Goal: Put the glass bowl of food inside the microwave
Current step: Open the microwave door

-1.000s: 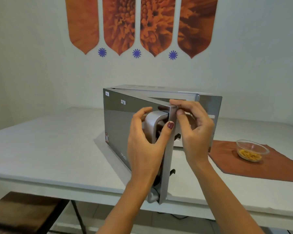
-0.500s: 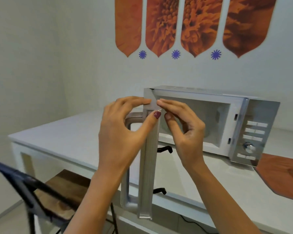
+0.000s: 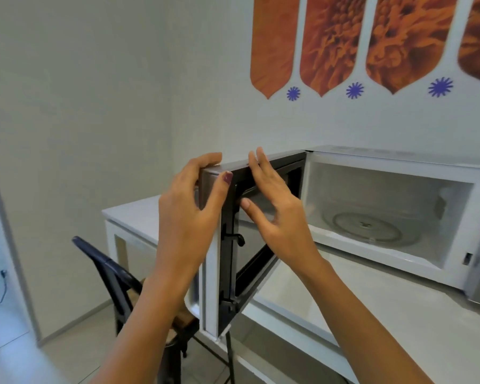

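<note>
The microwave (image 3: 399,162) stands on the white table, its door (image 3: 225,259) swung wide to the left. Its white cavity shows a round glass turntable (image 3: 369,227). My left hand (image 3: 189,214) grips the door's free edge near the top corner, thumb on the edge face. My right hand (image 3: 272,206) lies with fingers spread against the door's inner side, fingertips on its top rim. The glass bowl of food is out of view.
The white table (image 3: 372,306) runs under the microwave, its left end at the wall side. A dark chair (image 3: 114,275) with a wooden seat stands below the door at the table's left. Orange flower panels hang on the wall behind.
The door has swung further out to the left, showing the whole cavity. My right hand has loosened to a flat, spread touch. The view has turned left, and the bowl has left it.
</note>
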Action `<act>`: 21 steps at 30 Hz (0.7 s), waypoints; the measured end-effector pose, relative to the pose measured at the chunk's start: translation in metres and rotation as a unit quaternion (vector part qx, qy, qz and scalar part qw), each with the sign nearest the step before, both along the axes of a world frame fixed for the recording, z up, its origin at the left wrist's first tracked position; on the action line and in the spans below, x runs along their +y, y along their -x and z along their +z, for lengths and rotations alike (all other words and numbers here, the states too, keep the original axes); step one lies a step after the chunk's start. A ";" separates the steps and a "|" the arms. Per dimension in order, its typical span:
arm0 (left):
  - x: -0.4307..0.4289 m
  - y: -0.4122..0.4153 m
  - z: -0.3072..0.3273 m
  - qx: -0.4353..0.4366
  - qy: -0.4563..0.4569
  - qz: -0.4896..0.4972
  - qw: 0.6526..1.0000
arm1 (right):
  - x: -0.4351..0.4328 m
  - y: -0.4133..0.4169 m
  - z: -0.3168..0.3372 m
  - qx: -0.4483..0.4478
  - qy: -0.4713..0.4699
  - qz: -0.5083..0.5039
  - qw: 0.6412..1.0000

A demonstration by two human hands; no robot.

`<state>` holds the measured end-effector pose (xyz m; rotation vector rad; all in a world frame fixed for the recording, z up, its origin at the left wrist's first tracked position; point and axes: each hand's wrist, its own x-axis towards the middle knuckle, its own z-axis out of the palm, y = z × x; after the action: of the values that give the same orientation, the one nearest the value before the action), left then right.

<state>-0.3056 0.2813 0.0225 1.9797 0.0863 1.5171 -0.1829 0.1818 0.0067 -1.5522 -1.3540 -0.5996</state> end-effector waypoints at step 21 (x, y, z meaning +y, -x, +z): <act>0.030 -0.007 -0.008 -0.002 -0.065 0.072 0.995 | 0.053 -0.014 -0.010 -0.023 0.024 -0.039 0.999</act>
<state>-0.2989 0.3114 0.0144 2.1134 0.1348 1.6548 -0.1688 0.2351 -0.0038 -1.6454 -1.3552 -0.6596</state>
